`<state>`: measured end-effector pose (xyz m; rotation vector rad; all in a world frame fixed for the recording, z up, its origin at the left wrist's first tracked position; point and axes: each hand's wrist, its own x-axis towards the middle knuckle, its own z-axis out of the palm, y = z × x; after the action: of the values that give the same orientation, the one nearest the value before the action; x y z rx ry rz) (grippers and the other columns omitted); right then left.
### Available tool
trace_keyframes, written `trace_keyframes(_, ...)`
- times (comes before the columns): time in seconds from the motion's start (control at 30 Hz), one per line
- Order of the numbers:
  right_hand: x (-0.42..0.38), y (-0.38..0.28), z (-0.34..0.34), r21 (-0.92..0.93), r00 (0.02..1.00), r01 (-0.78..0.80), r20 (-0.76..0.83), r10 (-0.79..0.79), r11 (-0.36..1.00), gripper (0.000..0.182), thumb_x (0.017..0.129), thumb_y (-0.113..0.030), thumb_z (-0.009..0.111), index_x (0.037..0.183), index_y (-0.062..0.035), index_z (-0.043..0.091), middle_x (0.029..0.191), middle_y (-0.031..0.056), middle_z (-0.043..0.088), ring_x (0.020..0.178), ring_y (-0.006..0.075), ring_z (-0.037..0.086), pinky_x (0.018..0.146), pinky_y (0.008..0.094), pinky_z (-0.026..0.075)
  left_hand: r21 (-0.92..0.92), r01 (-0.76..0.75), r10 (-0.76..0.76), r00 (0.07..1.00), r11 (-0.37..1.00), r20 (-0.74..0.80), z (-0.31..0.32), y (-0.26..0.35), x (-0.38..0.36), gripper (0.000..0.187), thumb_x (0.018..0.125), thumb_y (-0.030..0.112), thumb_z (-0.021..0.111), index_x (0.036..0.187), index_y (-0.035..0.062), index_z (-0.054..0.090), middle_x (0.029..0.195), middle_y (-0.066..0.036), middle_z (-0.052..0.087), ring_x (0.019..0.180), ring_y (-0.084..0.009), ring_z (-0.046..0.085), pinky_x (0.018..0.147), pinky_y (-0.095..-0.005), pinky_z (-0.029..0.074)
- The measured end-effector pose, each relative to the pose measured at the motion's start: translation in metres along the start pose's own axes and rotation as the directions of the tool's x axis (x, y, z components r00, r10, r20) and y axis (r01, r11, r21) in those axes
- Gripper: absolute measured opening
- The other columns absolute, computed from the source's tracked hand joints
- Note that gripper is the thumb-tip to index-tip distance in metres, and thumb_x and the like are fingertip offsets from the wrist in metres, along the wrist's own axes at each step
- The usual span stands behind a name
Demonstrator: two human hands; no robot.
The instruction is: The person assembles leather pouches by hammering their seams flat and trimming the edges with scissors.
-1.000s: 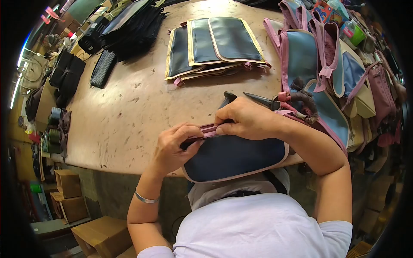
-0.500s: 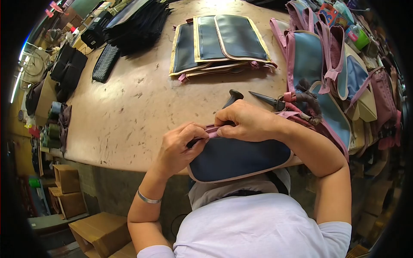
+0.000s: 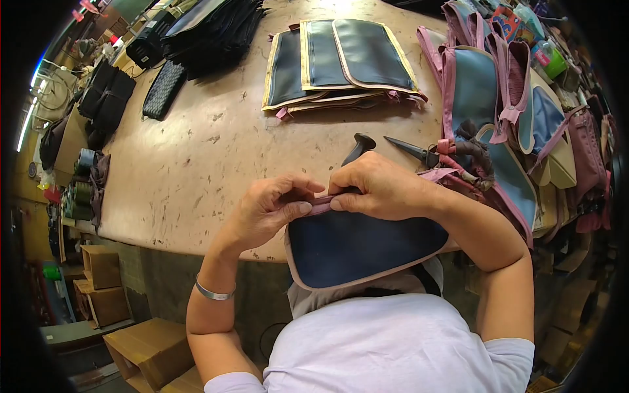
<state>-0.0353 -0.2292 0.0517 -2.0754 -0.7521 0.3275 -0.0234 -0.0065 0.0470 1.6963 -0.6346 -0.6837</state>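
Note:
A dark blue fabric panel [image 3: 367, 245] with a pale edge binding hangs over the table's front edge against my lap. Along its top runs a narrow pink strip [image 3: 320, 208], which looks like zipper tape. My right hand [image 3: 380, 187] pinches this strip between thumb and bent fingers. My left hand [image 3: 272, 206] has its thumb and curled fingers at the strip's left end, close beside the right hand. Just beyond my right hand, a black-handled tool [image 3: 362, 145] lies on the table, its lower part hidden. Scissors [image 3: 413, 150] with wrapped handles rest to the right.
Yellow-edged dark panels [image 3: 367, 56] are stacked on the table [image 3: 190, 177]. Pink-trimmed blue pieces [image 3: 475, 85] crowd the right side. A black stack [image 3: 213, 33] and a black textured case [image 3: 164, 90] lie at the back left. Cardboard boxes [image 3: 154, 347] stand below left.
My left hand has shifted slightly left, and its fingers have lifted and loosened from the strip. My right hand keeps its pinch. The blue panel's lower edge hangs slightly lower.

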Motion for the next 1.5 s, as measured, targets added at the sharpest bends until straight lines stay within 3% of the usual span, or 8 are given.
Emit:
trace_keyframes(0.63,-0.048,0.01,-0.048,-0.267,0.998,-0.003,0.057,0.019,0.964,0.01,0.076,-0.018,0.062,0.079,-0.0086,0.06,0.071,0.0086,0.059,0.075,0.0277,0.055,0.072,0.0387,0.041,0.308,0.002,0.006,1.0,0.951,-0.025,-0.004,0.01,-0.016,0.015,0.078,0.014,0.066,0.075,0.0007,0.058,0.066,-0.005,0.052,0.063,-0.0133,0.049,0.057,-0.0262,0.039)
trace_keyframes(0.9,-0.038,-0.047,-0.003,-0.431,0.748,0.586,-0.038,-0.663,0.686,0.013,0.068,-0.016,0.059,0.08,-0.0104,0.057,0.08,0.0,0.053,0.09,0.0212,0.051,0.082,0.035,0.039,0.437,-0.232,0.09,0.943,0.869,0.321,0.008,0.029,0.018,0.024,0.073,0.002,0.058,0.096,0.0039,0.062,0.108,-0.015,0.056,0.102,-0.0312,0.052,0.089,-0.038,0.042)
trace_keyframes(1.07,-0.052,-0.02,-0.013,-0.693,0.767,0.016,-0.454,-0.454,0.721,0.045,0.071,-0.013,0.066,0.112,-0.0026,0.051,0.105,0.0129,0.053,0.09,0.0279,0.051,0.078,0.0386,0.042,0.851,-0.077,0.38,0.913,0.519,-0.149,-0.01,0.082,-0.017,0.037,0.067,-0.014,0.046,0.097,-0.0001,0.062,0.105,-0.016,0.06,0.086,-0.0338,0.061,0.079,-0.0356,0.049)
trace_keyframes(1.17,-0.062,0.006,0.016,-0.697,0.961,-0.268,-0.244,0.131,0.665,0.051,0.071,-0.012,0.063,0.119,-0.0055,0.046,0.114,0.013,0.05,0.093,0.0292,0.054,0.076,0.0388,0.045,0.969,0.122,0.468,0.858,0.215,-0.212,-0.009,0.06,-0.003,0.035,0.071,-0.009,0.049,0.101,0.0026,0.063,0.102,-0.014,0.061,0.072,-0.0307,0.061,0.068,-0.037,0.05)
trace_keyframes(1.27,-0.064,0.022,0.02,-0.637,0.968,-0.234,-0.225,0.113,0.735,0.046,0.076,-0.009,0.056,0.12,-0.0038,0.044,0.111,0.0195,0.053,0.089,0.0334,0.058,0.069,0.0413,0.047,0.905,-0.115,0.294,0.956,0.409,-0.011,-0.016,0.001,0.017,0.04,0.071,-0.005,0.048,0.106,0.0072,0.061,0.105,-0.011,0.059,0.077,-0.029,0.06,0.071,-0.0358,0.049)
trace_keyframes(1.37,-0.056,0.021,0.009,-0.366,0.899,-0.16,-0.438,-0.018,0.917,0.041,0.078,-0.003,0.055,0.117,-0.0014,0.043,0.09,0.0203,0.054,0.071,0.0316,0.057,0.062,0.0375,0.046,0.681,0.009,0.148,0.974,0.732,-0.171,-0.019,0.001,0.017,0.05,0.07,-0.009,0.047,0.116,0.0075,0.056,0.104,-0.013,0.062,0.088,-0.0281,0.061,0.081,-0.0342,0.047)
trace_keyframes(1.43,-0.047,-0.004,-0.018,0.049,0.889,-0.393,-0.235,0.393,0.918,0.042,0.084,-0.004,0.051,0.124,-0.0019,0.039,0.083,0.0238,0.056,0.075,0.0406,0.054,0.068,0.0381,0.044,0.471,0.037,0.084,0.969,0.881,-0.233,-0.026,-0.011,0.016,0.055,0.07,-0.01,0.045,0.121,0.0073,0.051,0.111,-0.013,0.06,0.093,-0.0228,0.061,0.081,-0.0299,0.046)
trace_keyframes(1.5,-0.035,-0.006,-0.009,-0.138,0.965,-0.093,-0.256,0.056,0.986,0.043,0.084,-0.009,0.051,0.124,-0.0002,0.037,0.089,0.0267,0.057,0.082,0.0421,0.056,0.069,0.0453,0.044,0.338,0.045,0.044,0.967,0.94,-0.25,-0.033,-0.021,0.016,0.058,0.071,-0.011,0.044,0.125,0.0071,0.047,0.114,-0.012,0.059,0.096,-0.0191,0.06,0.082,-0.0276,0.045)
